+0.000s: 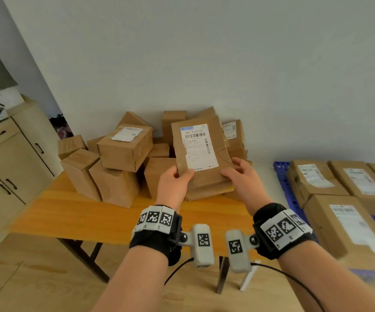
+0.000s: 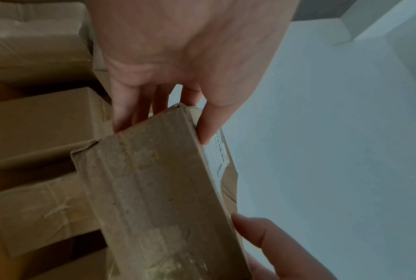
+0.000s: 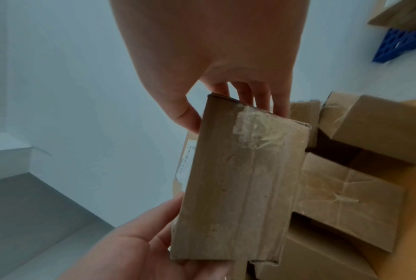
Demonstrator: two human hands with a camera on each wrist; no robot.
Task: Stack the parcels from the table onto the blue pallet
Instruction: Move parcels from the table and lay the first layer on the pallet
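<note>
Both hands hold a flat brown parcel with a white barcode label, tilted up above the pile on the table. My left hand grips its lower left corner, thumb on the label side. My right hand grips the lower right corner the same way. In the left wrist view the parcel's taped side shows, with the thumb on its label edge. The right wrist view shows the same parcel and the thumb on its edge. The blue pallet lies on the right, carrying several labelled boxes.
Several brown cardboard boxes are heaped on the wooden table against the white wall. A cream cabinet stands on the left. The pallet's boxes reach close to my right forearm.
</note>
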